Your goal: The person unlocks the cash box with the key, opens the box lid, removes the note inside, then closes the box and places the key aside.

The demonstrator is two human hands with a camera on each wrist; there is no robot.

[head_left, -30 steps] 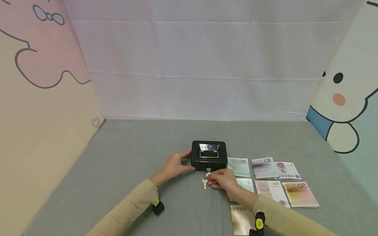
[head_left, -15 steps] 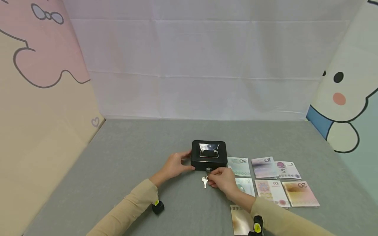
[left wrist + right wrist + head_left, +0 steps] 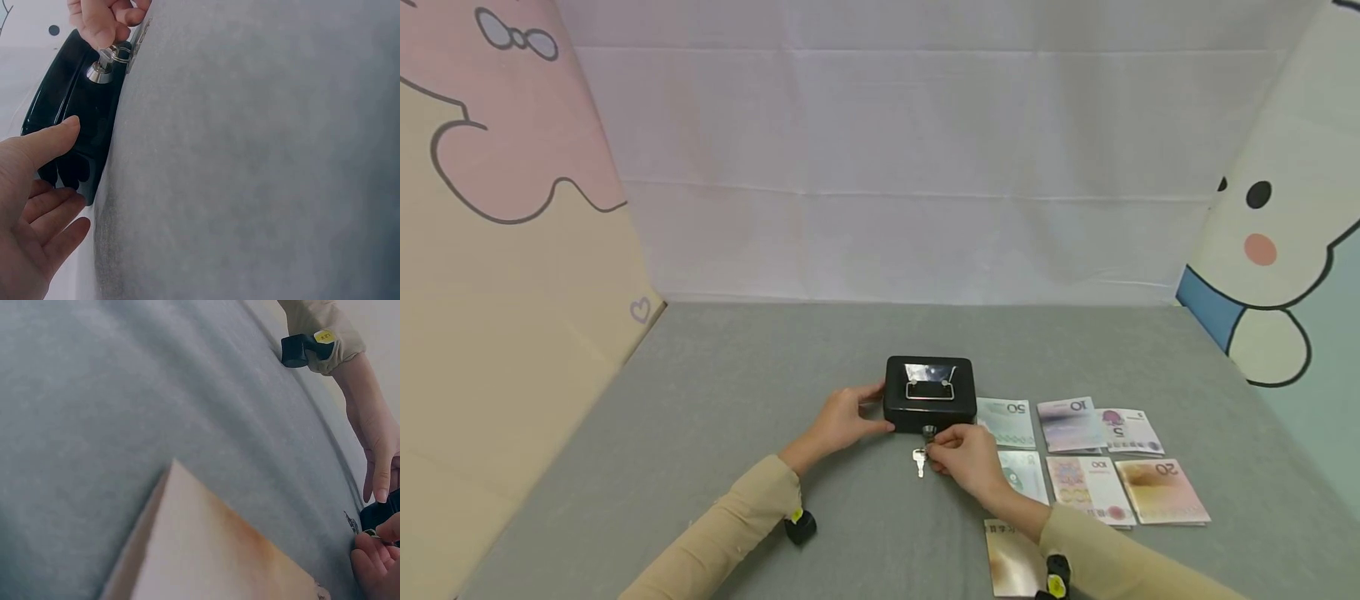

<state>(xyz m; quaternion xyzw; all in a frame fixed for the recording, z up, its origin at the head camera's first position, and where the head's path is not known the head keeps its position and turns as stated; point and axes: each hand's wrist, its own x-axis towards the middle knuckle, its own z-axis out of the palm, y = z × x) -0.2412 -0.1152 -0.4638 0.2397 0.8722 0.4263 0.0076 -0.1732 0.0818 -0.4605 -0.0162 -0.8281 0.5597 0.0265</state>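
Note:
A small black cash box [image 3: 929, 415] with a wire handle on its closed lid stands mid-table in the head view. My left hand [image 3: 841, 419] holds its left side. In the left wrist view the thumb [image 3: 62, 136] presses the box's front, with the fingers bent at its side. My right hand [image 3: 967, 460] pinches a key [image 3: 105, 55] at the silver lock [image 3: 100, 74] on the box's front. A second key [image 3: 920, 462] hangs from the ring beside those fingertips. How deep the pinched key sits in the lock is hidden by the fingers.
Right of the box lie several banknotes: a green 50 note [image 3: 1007, 423], a purple 10 note [image 3: 1070, 425], a 5 note [image 3: 1131, 432], a 100 note [image 3: 1090, 490] and a brown 20 note [image 3: 1163, 492]. A golden-brown note [image 3: 1013, 562] lies beneath the right forearm. A white cloth [image 3: 880, 167] hangs behind the table.
My right hand has turned slightly at the lock, its fingers still on the key, and the hanging key has shifted up a little. My left hand and the box stay in place.

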